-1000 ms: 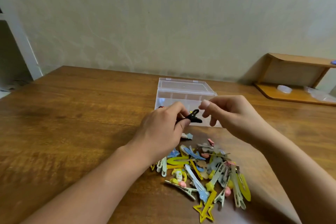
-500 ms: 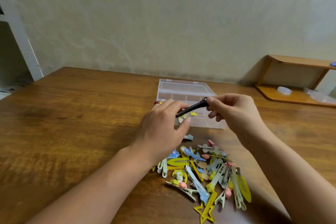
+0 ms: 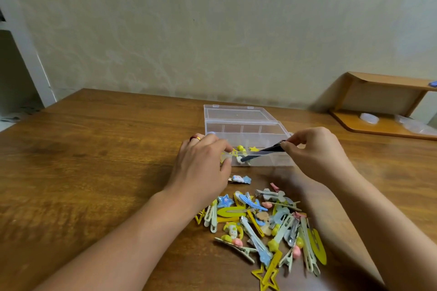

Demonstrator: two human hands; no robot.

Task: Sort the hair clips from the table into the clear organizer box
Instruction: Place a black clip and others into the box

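In the head view, the right hand [image 3: 316,156] pinches a black hair clip [image 3: 262,151] at its right end; the clip slants down over the front compartments of the clear organizer box [image 3: 238,116]. The left hand [image 3: 201,168] rests at the box's left front corner, fingers relaxed, holding nothing. A pile of hair clips [image 3: 262,224] lies near the table's [image 3: 94,149] front edge.

Clear organizer box [image 3: 238,114], lid open, with yellow clips [image 3: 241,149] inside. Black clip [image 3: 262,152] slanting over its front rim. Colourful clip pile [image 3: 262,222] nearer on wooden surface [image 3: 94,149].
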